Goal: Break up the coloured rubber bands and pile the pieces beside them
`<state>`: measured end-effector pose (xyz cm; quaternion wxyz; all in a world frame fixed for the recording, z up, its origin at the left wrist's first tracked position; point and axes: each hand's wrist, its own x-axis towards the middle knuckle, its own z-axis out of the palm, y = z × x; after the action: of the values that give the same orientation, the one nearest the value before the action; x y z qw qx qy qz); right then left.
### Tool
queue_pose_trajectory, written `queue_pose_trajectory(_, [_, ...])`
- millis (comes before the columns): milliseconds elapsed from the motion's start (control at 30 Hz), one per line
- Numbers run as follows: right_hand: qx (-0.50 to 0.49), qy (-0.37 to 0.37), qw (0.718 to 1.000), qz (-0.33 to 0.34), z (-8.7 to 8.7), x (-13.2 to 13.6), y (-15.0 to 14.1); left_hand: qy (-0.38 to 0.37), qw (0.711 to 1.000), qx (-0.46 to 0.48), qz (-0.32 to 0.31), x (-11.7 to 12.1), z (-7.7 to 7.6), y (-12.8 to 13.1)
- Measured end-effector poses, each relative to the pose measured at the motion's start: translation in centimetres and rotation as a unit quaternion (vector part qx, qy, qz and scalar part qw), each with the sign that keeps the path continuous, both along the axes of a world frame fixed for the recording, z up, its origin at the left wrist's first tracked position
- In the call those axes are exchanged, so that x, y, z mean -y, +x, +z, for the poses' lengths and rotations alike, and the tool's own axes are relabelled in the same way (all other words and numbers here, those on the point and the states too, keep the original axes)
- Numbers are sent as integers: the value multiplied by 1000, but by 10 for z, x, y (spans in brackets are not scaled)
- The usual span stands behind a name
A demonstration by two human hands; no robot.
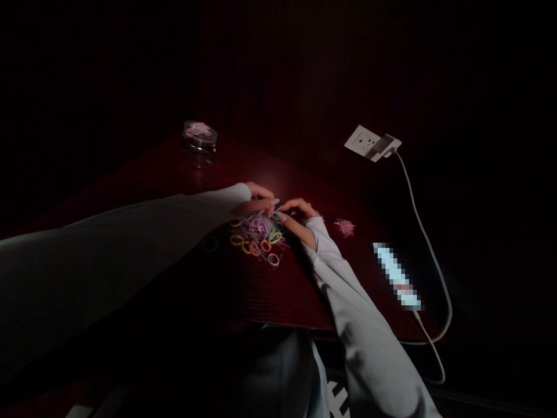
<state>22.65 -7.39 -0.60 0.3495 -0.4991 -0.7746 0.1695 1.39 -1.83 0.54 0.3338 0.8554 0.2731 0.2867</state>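
A heap of small coloured elastic bands (pixel 257 235) lies on a dark red table (pixel 278 290) under dim light. My left hand (pixel 257 200) reaches over the heap from the left, fingers pressed together in a pinch at its top edge. My right hand (pixel 298 217) comes in from the right, its fingers curled and its fingertips meeting those of the left hand. What the fingertips pinch is too small to make out. Both arms wear pale long sleeves.
A clear lidded jar (pixel 199 142) stands at the table's far left. A small pink pile (pixel 345 227) lies right of my hands. A phone (pixel 397 276) lies near the right edge, cabled to a charger (pixel 385 145) in a wall socket (pixel 362 139).
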Motion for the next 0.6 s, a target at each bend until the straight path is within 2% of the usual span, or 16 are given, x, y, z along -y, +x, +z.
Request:
queue_pose_trajectory(133, [-12,14,1000,0,-5,0,-3,-10,1000,5,15,-1,-1,1])
queue_pose_trajectory(367, [5,53,999,7,-14,-4,-6,37,999,-9,9,-7,-7,1])
queue_pose_trajectory(600, [35,44,998,-4,-14,-6,-6,17,1000,1,-5,-6,-7,1])
